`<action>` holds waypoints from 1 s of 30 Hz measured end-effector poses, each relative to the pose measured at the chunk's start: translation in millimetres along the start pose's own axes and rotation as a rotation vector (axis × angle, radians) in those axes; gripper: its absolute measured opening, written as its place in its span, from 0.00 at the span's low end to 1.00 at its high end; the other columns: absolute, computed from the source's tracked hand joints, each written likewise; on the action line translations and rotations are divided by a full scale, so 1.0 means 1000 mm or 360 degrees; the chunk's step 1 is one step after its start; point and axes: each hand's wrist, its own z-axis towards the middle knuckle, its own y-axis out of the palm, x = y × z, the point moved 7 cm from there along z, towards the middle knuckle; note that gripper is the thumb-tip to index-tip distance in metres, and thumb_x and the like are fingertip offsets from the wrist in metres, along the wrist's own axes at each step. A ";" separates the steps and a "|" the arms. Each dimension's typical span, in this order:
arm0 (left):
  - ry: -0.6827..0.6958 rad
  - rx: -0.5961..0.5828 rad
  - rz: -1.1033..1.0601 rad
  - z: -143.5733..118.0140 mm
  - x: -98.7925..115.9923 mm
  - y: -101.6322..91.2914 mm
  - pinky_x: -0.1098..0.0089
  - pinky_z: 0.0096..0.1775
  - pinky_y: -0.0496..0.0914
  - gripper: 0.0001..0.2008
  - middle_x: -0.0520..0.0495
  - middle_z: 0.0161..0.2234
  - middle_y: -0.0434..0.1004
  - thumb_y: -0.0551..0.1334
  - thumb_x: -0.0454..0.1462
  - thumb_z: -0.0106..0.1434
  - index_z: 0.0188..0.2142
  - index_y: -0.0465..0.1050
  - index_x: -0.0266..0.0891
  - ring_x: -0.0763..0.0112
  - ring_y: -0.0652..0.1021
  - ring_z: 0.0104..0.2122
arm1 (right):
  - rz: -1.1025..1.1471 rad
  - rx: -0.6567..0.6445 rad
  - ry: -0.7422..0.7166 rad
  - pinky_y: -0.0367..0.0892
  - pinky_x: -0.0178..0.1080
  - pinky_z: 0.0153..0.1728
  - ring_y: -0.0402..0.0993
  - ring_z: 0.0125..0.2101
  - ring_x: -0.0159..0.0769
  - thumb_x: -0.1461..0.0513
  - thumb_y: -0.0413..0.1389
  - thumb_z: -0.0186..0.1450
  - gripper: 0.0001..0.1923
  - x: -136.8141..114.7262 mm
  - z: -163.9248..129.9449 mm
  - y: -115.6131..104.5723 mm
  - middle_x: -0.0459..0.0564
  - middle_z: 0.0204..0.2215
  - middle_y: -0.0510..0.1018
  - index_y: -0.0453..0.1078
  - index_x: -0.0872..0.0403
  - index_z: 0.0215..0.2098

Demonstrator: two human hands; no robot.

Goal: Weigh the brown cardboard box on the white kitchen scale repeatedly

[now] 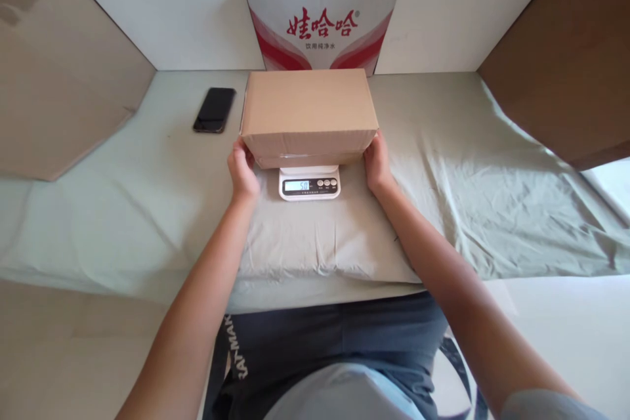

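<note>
A brown cardboard box (309,105) sits over a small white digital scale (310,195), hiding its weighing plate. The scale's lit display shows a 5 and a 0, with several round buttons beside it. My left hand (243,170) holds the box at its lower left front corner, fingers partly hidden behind the side. At the opposite lower corner, my right hand (377,161) grips the box, its fingers also partly out of sight.
A black phone (214,109) lies left of the box on the pale green cloth (172,210). Behind stands a white and red carton (322,23) with Chinese lettering. Large brown cartons flank the cloth at left (63,72) and right (566,59).
</note>
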 end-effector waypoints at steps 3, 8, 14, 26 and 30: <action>0.0016 0.0017 0.0000 0.000 0.002 0.001 0.61 0.56 0.75 0.32 0.42 0.42 0.83 0.58 0.66 0.63 0.41 0.79 0.41 0.56 0.81 0.54 | 0.0036 0.0025 0.0015 0.55 0.57 0.76 0.61 0.73 0.46 0.38 0.55 0.65 0.29 0.002 0.000 0.000 0.40 0.66 0.75 0.70 0.38 0.59; 0.0041 0.0024 0.0038 0.000 0.003 0.001 0.62 0.55 0.75 0.30 0.43 0.40 0.82 0.58 0.66 0.63 0.38 0.76 0.42 0.57 0.81 0.53 | -0.0009 0.0023 -0.0080 0.55 0.56 0.76 0.63 0.72 0.47 0.39 0.54 0.66 0.29 -0.002 -0.001 0.000 0.42 0.65 0.76 0.71 0.40 0.59; 0.0055 0.0014 0.0038 0.001 0.004 0.002 0.60 0.57 0.75 0.31 0.43 0.41 0.81 0.58 0.67 0.63 0.37 0.75 0.41 0.55 0.79 0.56 | 0.0066 -0.0009 -0.0031 0.56 0.56 0.76 0.62 0.72 0.46 0.38 0.54 0.65 0.30 -0.006 -0.004 0.004 0.40 0.65 0.76 0.71 0.40 0.59; -0.0059 -0.0067 -0.0004 0.005 -0.001 -0.002 0.56 0.61 0.73 0.39 0.38 0.54 0.82 0.54 0.70 0.62 0.51 0.78 0.43 0.50 0.76 0.63 | 0.0004 0.0022 -0.0068 0.50 0.57 0.78 0.57 0.76 0.45 0.31 0.50 0.62 0.36 -0.015 -0.006 -0.003 0.39 0.68 0.72 0.71 0.38 0.59; -0.0061 -0.0056 0.0002 0.005 -0.002 -0.003 0.57 0.61 0.73 0.40 0.38 0.54 0.82 0.54 0.71 0.61 0.51 0.78 0.42 0.52 0.77 0.62 | -0.0023 0.0024 -0.0102 0.49 0.59 0.78 0.56 0.76 0.45 0.31 0.47 0.64 0.37 -0.020 -0.007 -0.002 0.39 0.69 0.70 0.69 0.38 0.62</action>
